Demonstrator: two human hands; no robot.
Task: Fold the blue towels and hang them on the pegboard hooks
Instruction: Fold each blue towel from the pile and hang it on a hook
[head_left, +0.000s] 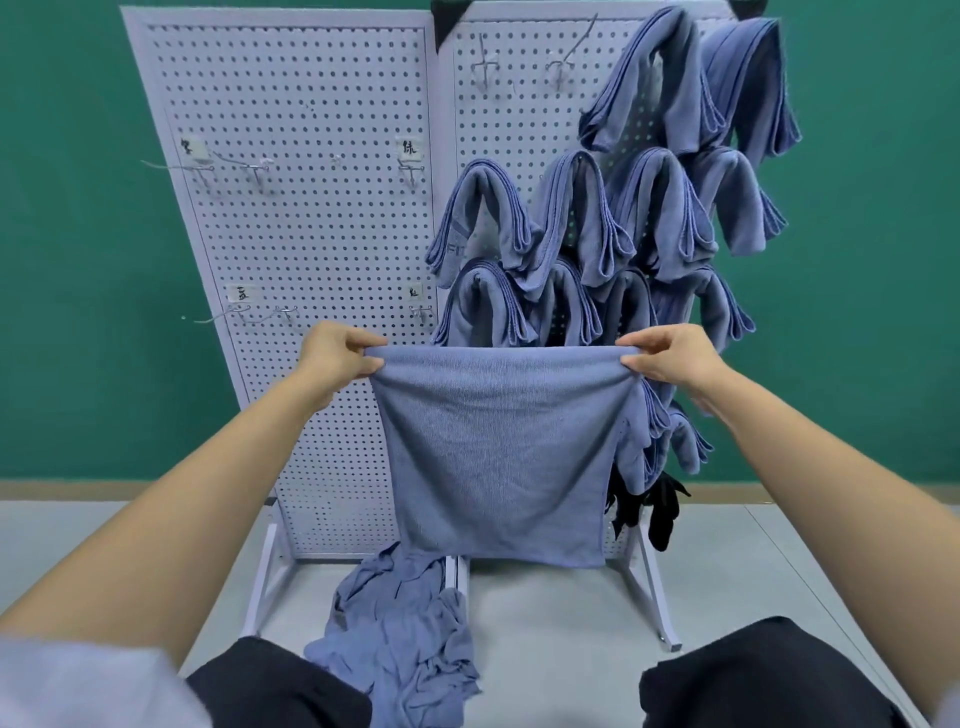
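One blue towel (498, 457) hangs spread flat in front of the person, its top edge pulled level between both hands. I'd judge it is held taut like that so the sides fall straight and the corners can be matched for a fold. The left hand (337, 358), at nine o'clock of the towel, has its grip closed on the upper left corner, thumb on top and fingers curled under. The right hand (670, 358), at three o'clock, pinches the upper right corner in the same way. Both arms reach forward, nearly straight, with the wrists turned in toward each other.

Behind the towel stands the white pegboard (291, 218). From twelve round to three o'clock its right panel is crowded with hung towels (649, 208), each folded and draped over a peg. Bare hooks (410, 169) sit under small labels at ten o'clock (too small for me to read). At six o'clock a crumpled pile (405, 639) of unfolded towels lies on the floor (550, 613) by the person's knees, probably kept there for easy reach. Something black (654, 509) dangles at four o'clock, partly hidden.
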